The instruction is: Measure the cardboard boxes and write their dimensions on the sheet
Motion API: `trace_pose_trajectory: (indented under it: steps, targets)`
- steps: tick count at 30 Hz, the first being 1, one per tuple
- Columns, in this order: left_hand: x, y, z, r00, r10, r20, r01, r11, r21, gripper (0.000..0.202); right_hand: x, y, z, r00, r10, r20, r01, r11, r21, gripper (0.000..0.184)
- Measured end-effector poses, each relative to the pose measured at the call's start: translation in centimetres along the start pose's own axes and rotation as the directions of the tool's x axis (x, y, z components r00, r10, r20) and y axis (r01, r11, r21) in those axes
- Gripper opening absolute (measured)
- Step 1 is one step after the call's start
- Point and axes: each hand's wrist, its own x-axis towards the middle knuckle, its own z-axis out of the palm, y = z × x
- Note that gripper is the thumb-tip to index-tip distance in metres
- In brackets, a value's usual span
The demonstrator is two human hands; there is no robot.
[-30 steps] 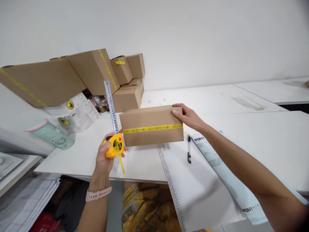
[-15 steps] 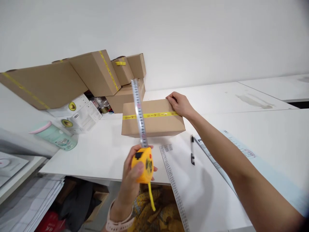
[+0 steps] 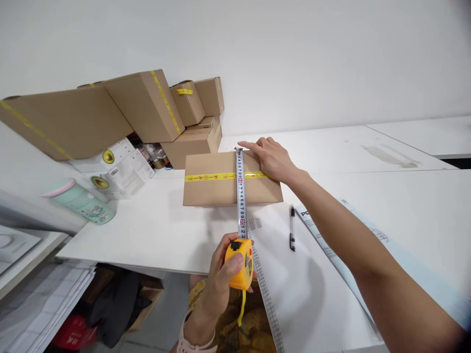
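Note:
My left hand (image 3: 220, 277) is wrapped round a yellow tape measure (image 3: 238, 274), its thumb on the case, just in front of the table edge. The metal blade (image 3: 241, 196) runs out across the top of a cardboard box (image 3: 209, 189) with a yellow tape strip. The blade's hooked end lies at the box's far edge. My right hand (image 3: 274, 159) rests on the right part of the box, index finger stretched out to the blade's end; its other fingers are partly hidden.
Several cardboard boxes (image 3: 136, 105) are stacked at the back left beside a white avocado-printed carton (image 3: 128, 171) and a mint tumbler (image 3: 83, 203). A spiral notebook (image 3: 294, 304), a black pen (image 3: 292, 228) and a light blue sheet (image 3: 368, 235) lie to the right.
My left hand has moved the tape measure rightward, and its raised blade has come down across the box top. My right index finger has stretched out to the blade's end.

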Motion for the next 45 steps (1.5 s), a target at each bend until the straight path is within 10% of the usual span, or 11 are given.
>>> trace_pose_trajectory:
  steps: [29, 45]
  targets:
    - [0.3, -3.5, -0.4, 0.999, 0.045, 0.001, -0.045, 0.997, 0.065, 0.056, -0.3, 0.1, 0.0, 0.996, -0.048, 0.076, 0.051, 0.997, -0.049, 0.049]
    - [-3.5, -6.4, -4.3, 0.994, 0.104, -0.033, -0.1, 0.989, 0.111, 0.068, -4.2, -3.3, -0.6, 0.995, 0.085, -0.051, -0.086, 0.996, -0.019, 0.069]
